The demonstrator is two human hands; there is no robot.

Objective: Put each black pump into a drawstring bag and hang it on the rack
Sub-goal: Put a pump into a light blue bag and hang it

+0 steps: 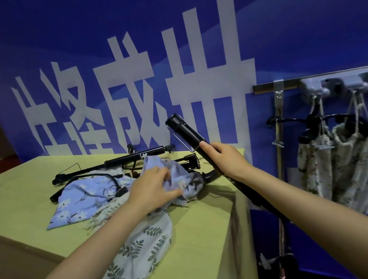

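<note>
My right hand (224, 156) grips a long black pump (186, 130) by its barrel, tilted with its head up to the left and its lower end down past the table edge. My left hand (153, 189) pinches a crumpled blue floral drawstring bag (179, 172) on the table. A second black pump (113, 162) lies along the back of the table. Another blue floral bag (78, 202) lies flat at the left, and a white bag with green leaves (137, 246) drapes over the front edge. Filled floral bags (339, 158) hang from the rack (340, 82) at the right.
The light wooden table (18, 210) stands against a blue banner wall with large white characters. More black pump parts and hoses lie tangled behind the bags. The rack's metal upright (280, 147) stands just right of the table. Black hangers hang on it.
</note>
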